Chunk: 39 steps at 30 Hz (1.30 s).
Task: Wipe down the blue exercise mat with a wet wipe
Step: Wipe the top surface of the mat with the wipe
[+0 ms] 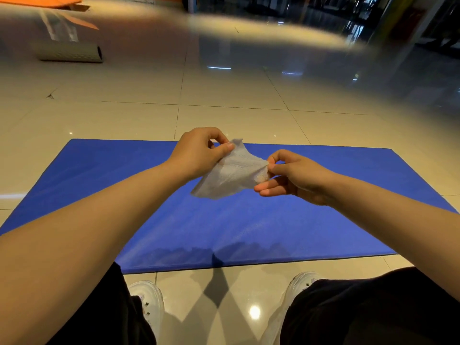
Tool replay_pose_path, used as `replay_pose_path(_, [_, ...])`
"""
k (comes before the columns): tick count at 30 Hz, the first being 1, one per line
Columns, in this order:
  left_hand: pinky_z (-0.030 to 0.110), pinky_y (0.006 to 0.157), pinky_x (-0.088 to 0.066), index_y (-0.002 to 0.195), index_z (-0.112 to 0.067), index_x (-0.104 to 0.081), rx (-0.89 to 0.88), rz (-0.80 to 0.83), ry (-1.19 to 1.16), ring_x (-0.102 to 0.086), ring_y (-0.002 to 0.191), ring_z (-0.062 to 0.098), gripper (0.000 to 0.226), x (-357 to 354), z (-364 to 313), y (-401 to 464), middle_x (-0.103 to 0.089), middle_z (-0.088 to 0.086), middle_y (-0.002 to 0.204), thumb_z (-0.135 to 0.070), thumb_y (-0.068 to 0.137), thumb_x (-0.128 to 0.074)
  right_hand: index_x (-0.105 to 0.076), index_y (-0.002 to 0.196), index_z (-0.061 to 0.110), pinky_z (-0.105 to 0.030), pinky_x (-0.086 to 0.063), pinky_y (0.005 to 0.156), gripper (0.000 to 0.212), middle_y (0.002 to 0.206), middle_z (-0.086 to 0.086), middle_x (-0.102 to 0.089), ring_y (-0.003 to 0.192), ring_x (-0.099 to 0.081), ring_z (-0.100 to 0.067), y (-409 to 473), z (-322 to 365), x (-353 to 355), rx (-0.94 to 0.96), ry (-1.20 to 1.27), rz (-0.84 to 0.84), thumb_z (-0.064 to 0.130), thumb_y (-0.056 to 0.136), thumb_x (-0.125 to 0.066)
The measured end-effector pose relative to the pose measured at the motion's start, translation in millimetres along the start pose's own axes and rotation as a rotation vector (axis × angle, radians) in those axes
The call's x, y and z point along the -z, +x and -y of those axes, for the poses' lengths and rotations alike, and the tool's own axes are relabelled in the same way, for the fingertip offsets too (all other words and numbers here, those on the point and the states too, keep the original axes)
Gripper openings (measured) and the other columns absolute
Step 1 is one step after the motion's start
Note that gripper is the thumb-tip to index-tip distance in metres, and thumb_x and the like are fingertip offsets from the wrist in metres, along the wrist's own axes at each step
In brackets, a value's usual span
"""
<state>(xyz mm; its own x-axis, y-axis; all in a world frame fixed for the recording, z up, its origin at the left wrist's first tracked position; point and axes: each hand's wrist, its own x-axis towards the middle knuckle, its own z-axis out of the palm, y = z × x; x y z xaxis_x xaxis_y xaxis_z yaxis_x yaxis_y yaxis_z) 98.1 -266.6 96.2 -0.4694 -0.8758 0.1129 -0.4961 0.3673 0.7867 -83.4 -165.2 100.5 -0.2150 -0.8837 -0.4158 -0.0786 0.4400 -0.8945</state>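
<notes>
A blue exercise mat (249, 225) lies flat on the tiled floor in front of me, stretching across the view. Above its middle I hold a white wet wipe (231, 173), partly unfolded and hanging in the air. My left hand (199, 155) pinches the wipe's upper left corner between thumb and fingers. My right hand (291, 175) pinches its right edge with thumb and forefinger, the other fingers loosely extended beneath.
My knees in black trousers and white shoes (146, 302) sit at the mat's near edge. A rolled grey mat (69, 53) lies far left on the glossy beige floor (224, 90). An orange object (42, 1) sits at the top left.
</notes>
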Motion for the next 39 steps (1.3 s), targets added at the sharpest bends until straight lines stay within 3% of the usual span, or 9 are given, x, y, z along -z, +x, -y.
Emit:
replay_pose_path(8, [0.020,0.046,-0.045,0.083,-0.020,-0.062,-0.001,0.281,0.021,-0.051,0.051,0.013,0.015,14,-55,1,-0.059,0.002,0.069,-0.026,0.097,-0.062,-0.060,0.103,0.003,-0.030,-0.060,0.074,0.012,0.083,-0.013,-0.066,0.072,-0.066,-0.017,-18,0,22,0.184,-0.328,0.096,-0.003,0.092,-0.059])
replay_pose_path(14, [0.032,0.061,-0.061,0.081,-0.016,-0.065,-0.114,0.181,0.023,-0.062,0.053,0.020,0.017,1,-41,20,-0.062,0.009,0.068,-0.019,0.097,-0.062,-0.069,0.091,0.002,-0.024,-0.060,0.066,0.002,0.080,-0.008,-0.067,0.068,-0.066,-0.015,1,-13,48,0.161,-0.442,-0.114,0.003,0.089,-0.069])
replay_pose_path(18, [0.041,0.072,-0.060,0.077,-0.024,-0.063,-0.110,0.158,-0.099,-0.064,0.060,0.021,0.020,-53,12,27,-0.064,0.007,0.075,-0.020,0.097,-0.061,-0.073,0.097,0.007,-0.022,-0.058,0.061,0.010,0.082,-0.011,-0.071,0.068,-0.067,-0.017,24,-29,73,0.078,-0.798,-0.156,0.012,0.093,-0.065])
replay_pose_path(23, [0.016,0.068,-0.044,0.086,-0.020,-0.066,-0.352,0.143,-0.077,-0.056,0.071,0.002,0.016,-122,55,46,-0.061,-0.013,0.074,-0.023,0.099,-0.057,-0.075,0.100,0.014,-0.031,-0.045,0.065,0.014,0.081,-0.003,-0.067,0.076,-0.063,-0.022,81,-47,107,0.109,-0.923,-0.380,0.020,0.093,-0.064])
replay_pose_path(26, [0.023,0.074,-0.044,0.089,-0.010,-0.069,-0.398,0.170,-0.081,-0.052,0.079,0.006,0.031,-161,87,59,-0.061,-0.008,0.082,-0.034,0.094,-0.050,-0.075,0.101,0.010,-0.034,-0.046,0.067,0.015,0.087,-0.009,-0.070,0.075,-0.061,-0.023,112,-98,110,0.188,-0.821,-0.552,0.017,0.094,-0.064])
replay_pose_path(29, [0.026,0.079,-0.044,0.097,-0.011,-0.070,-0.319,0.302,-0.072,-0.054,0.089,0.010,0.053,-207,130,44,-0.070,-0.002,0.094,-0.051,0.091,-0.035,-0.074,0.104,0.007,-0.037,-0.047,0.085,0.016,0.111,-0.010,-0.071,0.097,-0.064,-0.032,127,-193,96,0.156,-0.800,-0.595,0.007,0.093,-0.063])
replay_pose_path(33, [0.005,0.101,-0.027,0.137,-0.023,-0.056,-0.195,0.489,0.011,-0.042,0.127,0.000,0.052,-258,198,9,-0.054,-0.011,0.137,-0.051,0.098,-0.039,-0.070,0.115,0.006,-0.038,-0.042,0.096,0.031,0.132,-0.007,-0.059,0.121,-0.053,-0.033,133,-309,82,-0.103,-0.776,-0.518,-0.002,0.095,-0.047])
replay_pose_path(36, [0.029,0.111,-0.035,0.137,-0.019,-0.057,-0.075,0.510,0.194,-0.043,0.137,0.018,0.047,-267,251,-15,-0.052,-0.001,0.143,-0.043,0.098,-0.042,-0.071,0.105,0.005,-0.043,-0.043,0.084,0.041,0.114,-0.006,-0.054,0.111,-0.048,-0.040,130,-347,70,-0.175,-0.806,-0.603,-0.013,0.078,-0.045])
replay_pose_path(39, [0.040,0.114,-0.034,0.124,-0.015,-0.067,-0.204,0.440,0.316,-0.048,0.129,0.025,0.054,-262,291,-40,-0.059,0.006,0.136,-0.051,0.096,-0.037,-0.072,0.111,0.007,-0.051,-0.043,0.097,0.036,0.136,-0.020,-0.054,0.125,-0.049,-0.045,130,-346,51,-0.113,-0.866,-0.755,-0.007,0.080,-0.058])
